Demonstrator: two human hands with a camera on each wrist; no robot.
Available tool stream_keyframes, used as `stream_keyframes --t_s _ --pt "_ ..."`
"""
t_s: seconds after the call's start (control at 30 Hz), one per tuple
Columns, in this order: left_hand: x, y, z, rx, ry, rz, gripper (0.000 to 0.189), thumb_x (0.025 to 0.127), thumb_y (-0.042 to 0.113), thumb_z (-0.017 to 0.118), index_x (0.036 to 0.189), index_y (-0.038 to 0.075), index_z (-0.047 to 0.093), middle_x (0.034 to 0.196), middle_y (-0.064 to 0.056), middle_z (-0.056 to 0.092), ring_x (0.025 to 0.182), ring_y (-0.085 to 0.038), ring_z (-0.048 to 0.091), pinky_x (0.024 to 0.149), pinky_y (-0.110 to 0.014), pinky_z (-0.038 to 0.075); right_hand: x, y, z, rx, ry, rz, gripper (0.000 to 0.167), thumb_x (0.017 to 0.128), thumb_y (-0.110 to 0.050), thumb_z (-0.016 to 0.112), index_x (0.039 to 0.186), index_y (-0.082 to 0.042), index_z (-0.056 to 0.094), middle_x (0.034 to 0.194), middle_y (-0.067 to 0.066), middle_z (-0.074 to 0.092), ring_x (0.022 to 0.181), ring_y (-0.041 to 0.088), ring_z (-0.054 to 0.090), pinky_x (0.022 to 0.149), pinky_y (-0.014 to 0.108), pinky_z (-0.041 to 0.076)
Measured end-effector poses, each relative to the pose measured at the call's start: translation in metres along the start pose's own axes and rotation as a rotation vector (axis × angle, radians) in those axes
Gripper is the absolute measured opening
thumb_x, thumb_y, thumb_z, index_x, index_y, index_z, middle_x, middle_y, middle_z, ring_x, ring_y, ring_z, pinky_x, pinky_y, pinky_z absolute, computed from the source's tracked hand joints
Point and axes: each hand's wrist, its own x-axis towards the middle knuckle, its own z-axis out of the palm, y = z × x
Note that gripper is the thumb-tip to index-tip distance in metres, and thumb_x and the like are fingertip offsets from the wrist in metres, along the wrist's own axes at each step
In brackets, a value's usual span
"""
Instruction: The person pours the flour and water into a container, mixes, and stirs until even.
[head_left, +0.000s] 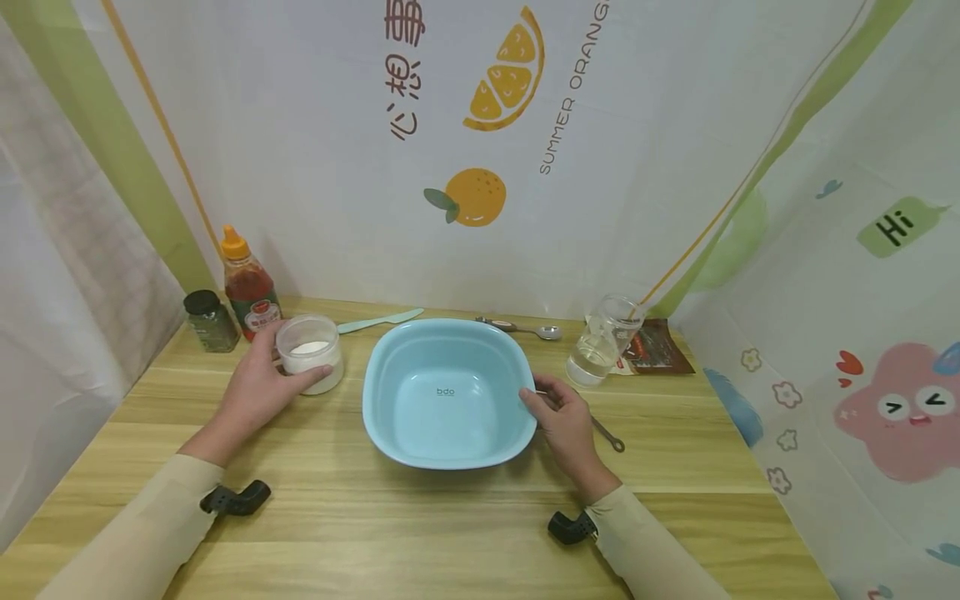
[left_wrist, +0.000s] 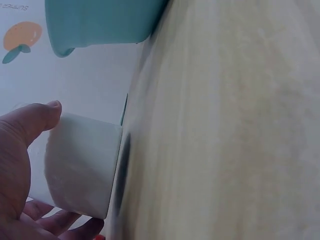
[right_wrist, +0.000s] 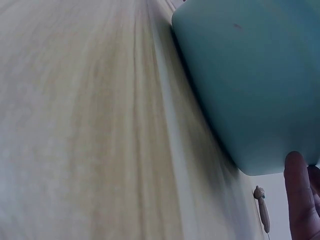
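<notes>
Partly behind the jar point(left_wrist: 82, 165), left fingers point(left_wrist: 59, 221)

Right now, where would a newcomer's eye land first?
A rounded pale-blue plastic basin on the wooden table stands out, its rim in the right hand. Left of it, the left hand grips a translucent round tub, white inside. Behind, orange fruit prints brighten a white curtain.

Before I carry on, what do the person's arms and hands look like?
The left sleeve and right sleeve are long and plain pale beige. A black, bent left wrist device and a similar right wrist device sit near the cuffs. The left hand and right hand are gloveless.
</notes>
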Motion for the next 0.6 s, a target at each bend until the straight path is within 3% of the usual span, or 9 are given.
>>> stream_keyframes --t_s 0.4,0.6 --pt "0.001 0.020 -0.007 -0.017 0.021 0.065 0.099 0.089 0.026 0.098 0.166 0.006 0.039 0.152 -0.027 0.053 0.139 -0.057 0.055 0.111 -0.079 0.047 0.000 0.000 0.000 -0.008 -0.002 0.003 0.035 0.104 -0.007 0.079 0.136 0.006 0.071 0.123 0.028 0.076 0.097 0.011 0.080 0.075 0.031 0.069" --pt "0.002 0.030 -0.006 -0.025 0.028 0.120 0.098 0.086 0.023 0.100 0.165 0.009 0.043 0.152 -0.023 0.056 0.139 -0.049 0.055 0.112 -0.078 0.046 0.000 -0.001 0.000 -0.004 0.003 0.006 0.036 0.104 -0.006 0.079 0.136 0.007 0.071 0.125 0.027 0.076 0.099 0.010 0.079 0.078 0.032 0.069"
